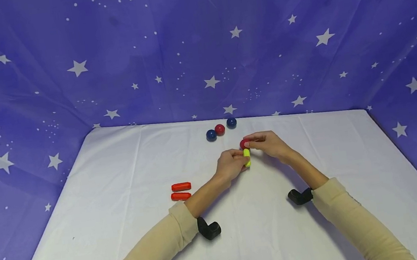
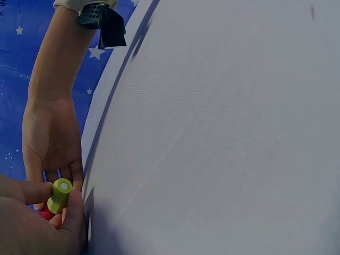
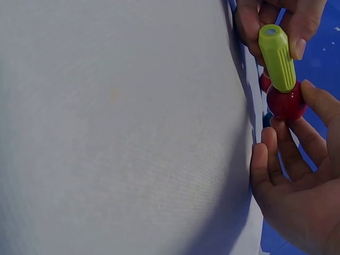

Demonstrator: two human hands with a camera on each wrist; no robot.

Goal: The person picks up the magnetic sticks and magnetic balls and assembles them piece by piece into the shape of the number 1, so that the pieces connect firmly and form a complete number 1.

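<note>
Between finger and thumb, my left hand pinches a short yellow-green ribbed stick with a small silvery disc set in its end. My right hand holds a glossy red ball by its fingertips and thumb. The far end of the stick meets the ball, as the right wrist view shows. In the left wrist view the stick hides most of the ball. Both hands are above the white table, right of its middle.
Behind the hands lie a blue ball, another red ball and a second blue ball. Two red sticks, an upper one and a lower one, lie beside the left forearm. A starry blue cloth borders the white table.
</note>
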